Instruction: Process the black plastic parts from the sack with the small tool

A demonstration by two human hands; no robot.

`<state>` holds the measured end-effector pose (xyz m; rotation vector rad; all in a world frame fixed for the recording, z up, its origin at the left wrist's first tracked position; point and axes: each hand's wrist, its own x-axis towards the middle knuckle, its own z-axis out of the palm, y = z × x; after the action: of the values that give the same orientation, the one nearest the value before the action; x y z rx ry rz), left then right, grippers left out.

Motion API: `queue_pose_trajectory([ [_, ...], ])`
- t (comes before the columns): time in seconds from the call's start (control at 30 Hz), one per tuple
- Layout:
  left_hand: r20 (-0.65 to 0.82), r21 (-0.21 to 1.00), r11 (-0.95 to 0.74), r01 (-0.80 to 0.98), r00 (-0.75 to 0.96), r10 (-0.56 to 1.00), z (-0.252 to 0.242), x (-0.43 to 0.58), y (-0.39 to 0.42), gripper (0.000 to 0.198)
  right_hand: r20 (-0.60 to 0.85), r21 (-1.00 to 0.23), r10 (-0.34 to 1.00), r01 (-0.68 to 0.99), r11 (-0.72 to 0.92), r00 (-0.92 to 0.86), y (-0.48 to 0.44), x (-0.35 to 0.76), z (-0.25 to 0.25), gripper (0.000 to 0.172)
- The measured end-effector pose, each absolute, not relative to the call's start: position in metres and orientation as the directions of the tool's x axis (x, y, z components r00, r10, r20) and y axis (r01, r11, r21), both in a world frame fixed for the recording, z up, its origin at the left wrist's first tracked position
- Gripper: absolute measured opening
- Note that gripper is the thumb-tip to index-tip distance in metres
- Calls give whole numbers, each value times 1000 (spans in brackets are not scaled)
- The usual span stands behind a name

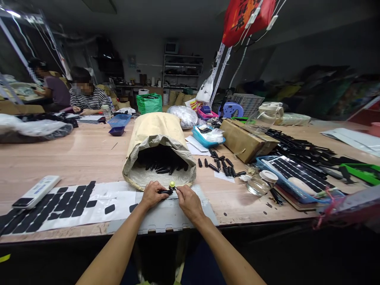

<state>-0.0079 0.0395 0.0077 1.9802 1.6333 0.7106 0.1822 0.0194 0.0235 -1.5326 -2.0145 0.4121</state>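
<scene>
My left hand (152, 194) is closed around a slim black stick-shaped part (165, 192) that lies crosswise over a grey mat (166, 215) at the table's near edge. My right hand (187, 200) pinches the same part's right end, beside a small yellow-green round piece (171, 184) above the fingers. Directly behind both hands a tan paper sack (158, 146) lies on its side, its open mouth facing me and holding several similar black parts (162, 166).
White sheets with black oval stickers (69, 202) and a white remote (35, 191) lie left. Loose black parts (221, 164), a cardboard box (246, 142), a glass jar (259, 184) and a solar panel tray (297, 174) sit right. Two other people work at far left.
</scene>
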Motion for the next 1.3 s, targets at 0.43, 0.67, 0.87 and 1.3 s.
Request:
queue_pose_trajectory([
  [0.43, 47, 662, -134, 737, 138, 989, 8, -7, 40, 25, 284, -506, 947, 815, 282, -152, 40, 183, 24, 23],
  [0.67, 25, 666, -133, 735, 155, 988, 12, -8, 39, 22, 286, -169, 950, 969, 180, -126, 65, 208, -2, 20],
  [0.87, 37, 779, -140, 612, 177, 983, 8, -11, 41, 28, 351, -105, 929, 981, 162, -116, 63, 205, -14, 17],
  [1.3, 130, 970, -81, -231, 209, 969, 142, -53, -8, 24, 317, -141, 944, 979, 146, -95, 62, 202, -7, 17],
])
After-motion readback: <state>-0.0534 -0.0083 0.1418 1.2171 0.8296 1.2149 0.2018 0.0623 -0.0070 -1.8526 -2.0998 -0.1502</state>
